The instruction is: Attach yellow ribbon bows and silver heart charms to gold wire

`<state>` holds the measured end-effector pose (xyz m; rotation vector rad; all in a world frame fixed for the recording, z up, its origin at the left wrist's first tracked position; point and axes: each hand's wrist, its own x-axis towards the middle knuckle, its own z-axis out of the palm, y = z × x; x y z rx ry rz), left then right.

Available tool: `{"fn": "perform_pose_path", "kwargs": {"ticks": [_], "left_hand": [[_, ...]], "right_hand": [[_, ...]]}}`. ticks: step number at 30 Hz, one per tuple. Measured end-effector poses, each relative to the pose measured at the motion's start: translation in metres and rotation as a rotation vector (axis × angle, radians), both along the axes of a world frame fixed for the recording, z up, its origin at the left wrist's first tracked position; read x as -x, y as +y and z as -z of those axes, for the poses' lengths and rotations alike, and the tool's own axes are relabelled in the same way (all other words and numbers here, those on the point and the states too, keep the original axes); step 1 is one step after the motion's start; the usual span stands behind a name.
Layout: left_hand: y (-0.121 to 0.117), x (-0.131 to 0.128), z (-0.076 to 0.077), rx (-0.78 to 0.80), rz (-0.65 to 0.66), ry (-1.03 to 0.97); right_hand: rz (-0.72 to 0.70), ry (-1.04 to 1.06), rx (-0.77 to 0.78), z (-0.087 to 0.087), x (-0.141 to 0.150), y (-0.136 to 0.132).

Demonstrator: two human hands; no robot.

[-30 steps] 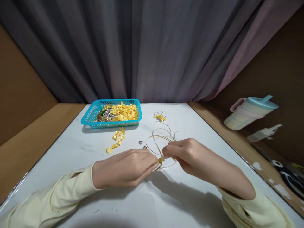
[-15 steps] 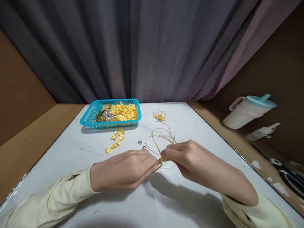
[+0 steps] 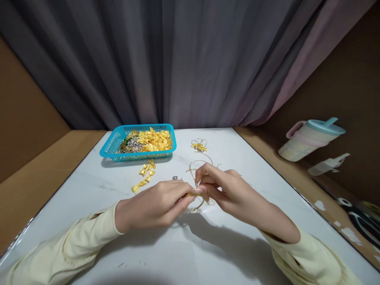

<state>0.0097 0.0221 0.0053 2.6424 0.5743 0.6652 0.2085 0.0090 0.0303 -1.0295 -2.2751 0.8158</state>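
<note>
My left hand point(image 3: 162, 202) is closed in a pinch, its fingertips on thin gold cord point(image 3: 197, 208) and a yellow sliver, probably part of a ribbon bow largely hidden by the fingers. Against it, my right hand point(image 3: 230, 190) pinches at the same spot, thumb and fingers touching the left fingertips, index finger bent above. Loops of the cord hang below the hands and spread over the white tabletop behind them. Just beyond my left hand lies a small silver heart-shaped piece point(image 3: 175, 178). Several yellow ribbon bows point(image 3: 144, 170) lie farther left.
A blue basket point(image 3: 139, 158) at the back holds yellow bows, silver pieces and gold cord. Behind the hands sits a yellow bow piece with cord loops point(image 3: 199, 147). On the right ledge are a lidded cup point(image 3: 310, 140), a small clear bottle point(image 3: 325, 167) and black-handled scissors point(image 3: 360, 225).
My right hand has shifted left and its index finger has lifted and bent. Both hands' fingertips now meet, covering most of the yellow bow seen between them before. One silver piece is now hidden.
</note>
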Motion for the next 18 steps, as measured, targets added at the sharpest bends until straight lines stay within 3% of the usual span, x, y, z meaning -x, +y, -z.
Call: {"fn": "perform_pose_path", "kwargs": {"ticks": [5, 10, 18], "left_hand": [[0.0, -0.002, 0.0, 0.0, -0.017, -0.078], [0.001, -0.003, 0.004, -0.034, -0.038, -0.223], [0.003, -0.005, 0.011, -0.11, -0.148, -0.357]], "right_hand": [[0.183, 0.222, 0.167, 0.003, 0.008, -0.003], [0.325, 0.392, 0.223, 0.004, 0.016, -0.007], [0.209, 0.136, 0.231, -0.016, 0.007, -0.019]]}}
